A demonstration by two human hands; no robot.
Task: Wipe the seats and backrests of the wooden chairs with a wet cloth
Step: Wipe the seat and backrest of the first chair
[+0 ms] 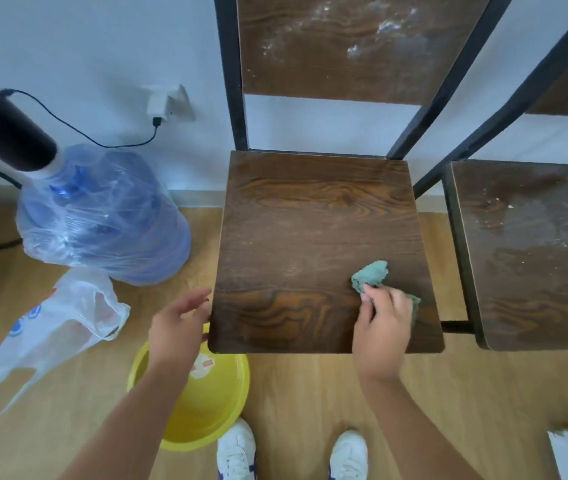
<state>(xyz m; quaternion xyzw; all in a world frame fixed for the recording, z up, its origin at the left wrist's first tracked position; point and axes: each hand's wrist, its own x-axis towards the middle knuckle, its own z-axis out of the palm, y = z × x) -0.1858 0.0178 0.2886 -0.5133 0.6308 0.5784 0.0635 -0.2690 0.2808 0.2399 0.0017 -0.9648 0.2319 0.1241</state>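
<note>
Nearest the lens in the head view, the right hand (384, 327) has its fingers (372, 296) clamped on a bunched green cloth (372, 275), pressed to the lower right of the near chair's seat (310, 237). Unwiped seat stretches up and left of the cloth (likely the next stroke's direction). Left hand (178, 323), fingers spread and empty, sits at the seat's left edge. The dusty backrest (338, 46) lies toward the top of the frame.

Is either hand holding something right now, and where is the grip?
The right hand holds the green cloth, bunched at its near end and pressed on the chair seat. The left hand is open at the seat's left edge, holding nothing.
</note>
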